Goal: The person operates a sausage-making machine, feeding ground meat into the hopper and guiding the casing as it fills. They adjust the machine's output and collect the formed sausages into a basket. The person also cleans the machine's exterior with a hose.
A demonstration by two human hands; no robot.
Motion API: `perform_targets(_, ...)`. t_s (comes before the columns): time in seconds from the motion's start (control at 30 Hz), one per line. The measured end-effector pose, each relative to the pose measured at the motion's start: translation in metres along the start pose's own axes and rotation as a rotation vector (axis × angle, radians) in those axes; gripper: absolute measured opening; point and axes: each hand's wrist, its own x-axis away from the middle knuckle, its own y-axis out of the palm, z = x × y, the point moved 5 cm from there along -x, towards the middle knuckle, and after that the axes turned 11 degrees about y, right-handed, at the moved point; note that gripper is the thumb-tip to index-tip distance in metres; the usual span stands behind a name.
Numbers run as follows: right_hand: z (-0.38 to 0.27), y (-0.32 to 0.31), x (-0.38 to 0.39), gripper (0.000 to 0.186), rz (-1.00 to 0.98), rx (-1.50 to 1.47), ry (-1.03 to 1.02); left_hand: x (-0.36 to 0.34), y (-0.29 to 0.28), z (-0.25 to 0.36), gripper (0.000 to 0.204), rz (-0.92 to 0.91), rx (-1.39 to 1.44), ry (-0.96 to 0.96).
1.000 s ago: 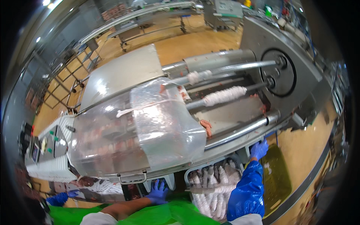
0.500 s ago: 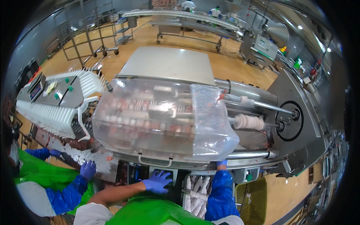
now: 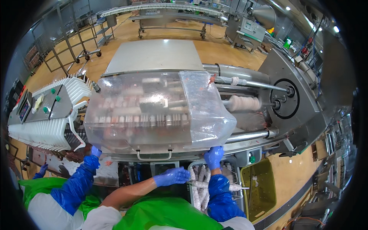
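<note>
left hand (image 3: 171, 177): fingers stretched out and together, pointing right, nothing seen in them. white roll (image 3: 201, 184) lies crosswise atop others in the tub (image 3: 239, 174), long axis left to right, roughly in line with those fingers; its left end is just beside the fingertips, contact hard to tell. right hand (image 3: 214, 156) is beyond the roll, up at the lower edge of the clear flap (image 3: 209, 122); cannot tell if its fingers grasp anything. right forearm crosses over the roll's middle; left fingers nearer its left end.

Left hand (image 3: 172, 176) beside crate (image 3: 239, 174) of white rolls (image 3: 200, 174); right hand (image 3: 214, 157) near plastic sheet (image 3: 205, 107).
</note>
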Motion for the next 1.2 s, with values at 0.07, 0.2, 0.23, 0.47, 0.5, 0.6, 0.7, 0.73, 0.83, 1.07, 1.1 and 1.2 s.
perform_targets(0.07,-0.006,-0.01,0.03,0.022,0.133,-0.212,0.121,-0.023,0.01,-0.001,0.053,0.133,0.284,0.02)
perform_targets(0.2,-0.043,0.006,0.112,0.016,0.152,-0.644,0.217,-0.064,0.028,-0.021,0.05,0.137,0.424,0.067)
perform_targets(0.23,-0.047,0.011,0.124,0.016,0.186,-0.687,0.126,-0.062,0.035,-0.023,0.046,0.023,0.46,0.079)
perform_targets(0.47,-0.005,-0.098,0.02,0.017,0.613,-0.514,-0.147,0.023,-0.014,0.029,0.029,0.04,0.713,0.118)
perform_targets(0.5,0.002,-0.116,-0.018,0.018,0.436,-0.766,0.161,0.049,-0.021,0.039,0.03,0.014,0.736,0.197)
perform_targets(0.6,0.053,-0.079,-0.12,0.021,0.172,-1.211,0.281,0.119,-0.06,0.047,0.029,0.148,0.603,0.405)
perform_targets(0.7,0.067,-0.046,-0.175,0.019,0.146,-1.413,0.304,0.2,-0.13,0.039,0.03,0.397,0.426,0.461)
perform_targets(0.73,0.067,-0.041,-0.189,0.018,0.129,-1.427,0.282,0.227,-0.173,0.024,0.034,0.53,0.293,0.43)
perform_targets(0.83,0.056,-0.026,-0.201,0.014,0.108,-1.415,0.262,0.27,-0.266,-0.002,0.04,0.576,0.738,0.934)
perform_targets(1.07,0.042,-0.035,-0.192,0.015,0.016,-1.408,0.308,0.296,-0.311,-0.007,0.054,1.283,0.046,0.485)
perform_targets(1.1,0.084,-0.04,-0.202,0.016,0.062,-1.41,0.365,0.258,-0.254,0.027,0.056,1.317,-0.284,0.245)
perform_targets(1.2,0.101,-0.031,-0.216,0.015,0.13,-1.3,0.17,0.214,-0.144,0.061,0.052,0.747,-0.751,-0.112)
